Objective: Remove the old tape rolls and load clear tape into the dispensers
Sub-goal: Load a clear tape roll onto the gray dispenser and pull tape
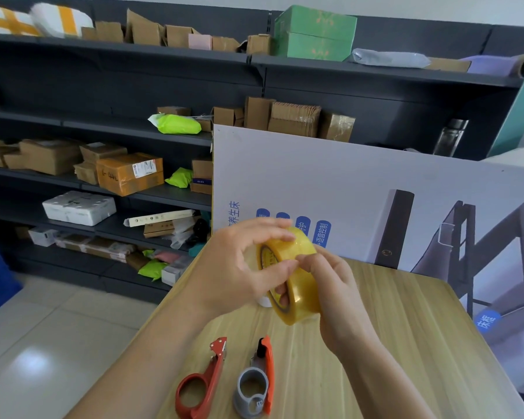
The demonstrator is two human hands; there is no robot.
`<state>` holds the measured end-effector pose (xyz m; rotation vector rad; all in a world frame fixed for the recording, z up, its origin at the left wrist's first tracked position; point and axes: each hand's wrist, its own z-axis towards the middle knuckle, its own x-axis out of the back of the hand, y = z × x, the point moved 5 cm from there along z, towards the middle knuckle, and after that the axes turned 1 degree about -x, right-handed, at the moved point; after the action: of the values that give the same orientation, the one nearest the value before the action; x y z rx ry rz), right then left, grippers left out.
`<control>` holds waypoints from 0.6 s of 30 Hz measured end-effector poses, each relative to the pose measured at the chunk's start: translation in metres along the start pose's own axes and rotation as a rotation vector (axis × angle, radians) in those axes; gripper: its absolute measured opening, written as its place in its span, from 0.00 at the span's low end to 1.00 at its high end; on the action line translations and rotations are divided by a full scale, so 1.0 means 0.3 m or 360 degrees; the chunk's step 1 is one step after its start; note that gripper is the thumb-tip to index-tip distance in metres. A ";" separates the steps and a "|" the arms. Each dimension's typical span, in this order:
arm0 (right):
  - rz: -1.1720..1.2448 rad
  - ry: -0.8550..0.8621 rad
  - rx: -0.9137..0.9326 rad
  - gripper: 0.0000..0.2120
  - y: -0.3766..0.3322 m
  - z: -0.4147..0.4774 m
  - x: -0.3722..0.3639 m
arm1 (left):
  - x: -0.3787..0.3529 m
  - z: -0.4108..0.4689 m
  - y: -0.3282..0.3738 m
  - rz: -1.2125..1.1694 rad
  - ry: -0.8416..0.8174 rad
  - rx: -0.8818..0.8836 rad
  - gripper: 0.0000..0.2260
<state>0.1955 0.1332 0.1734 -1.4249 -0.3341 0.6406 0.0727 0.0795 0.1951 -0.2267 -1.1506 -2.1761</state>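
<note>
Head view: both hands hold one yellowish clear tape roll [294, 273] in the air above the pale wood-grain table [390, 343], well above the two dispensers. The left hand [242, 267] wraps the roll's left face, thumb and fingers curled tightly over its rim. The right hand [336, 294] cups the right side, its fingertips [304, 261] pinched narrowly on the outer wrap, probably searching for the tape end. The roll's core axis runs roughly left to right between the palms. The empty red metal dispenser frame [198, 385] lies nearer the left hand; the grey-hubbed orange dispenser [256, 385] lies just beside it, directly below the roll.
</note>
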 end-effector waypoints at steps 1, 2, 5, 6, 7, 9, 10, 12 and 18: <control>-0.0042 -0.0017 0.0023 0.07 0.004 0.002 0.001 | 0.004 0.007 -0.008 -0.0063 -0.0027 0.0128 0.18; -0.0081 -0.0024 0.0043 0.10 0.006 0.003 0.003 | 0.006 0.015 -0.015 -0.0102 -0.0070 0.0241 0.18; -0.0187 -0.0026 0.0097 0.14 0.013 0.006 0.009 | 0.024 0.039 -0.020 -0.0149 -0.0104 0.0400 0.12; -0.0215 -0.0024 0.0102 0.14 0.014 0.005 0.008 | 0.034 0.045 -0.019 -0.0151 -0.0081 0.0425 0.10; -0.0233 -0.0014 0.0111 0.15 0.011 0.003 0.003 | 0.044 0.051 -0.018 -0.0137 -0.0072 0.0436 0.08; -0.0258 0.0003 0.0110 0.16 0.005 0.000 -0.005 | 0.053 0.058 -0.017 -0.0111 -0.0129 0.0448 0.07; -0.0258 0.0000 0.0097 0.17 0.003 0.000 -0.006 | 0.056 0.060 -0.016 -0.0105 -0.0159 0.0447 0.06; -0.0226 -0.0005 0.0026 0.21 0.002 -0.005 -0.004 | 0.064 0.063 -0.023 -0.0099 -0.0168 0.0451 0.07; -0.0022 0.0029 -0.0301 0.09 0.052 0.016 0.010 | 0.043 0.045 -0.052 0.0006 -0.0206 0.0458 0.09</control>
<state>0.1919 0.1392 0.1585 -1.6067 -0.3980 0.5964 0.0511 0.0904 0.1981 -0.2451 -1.5170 -1.9857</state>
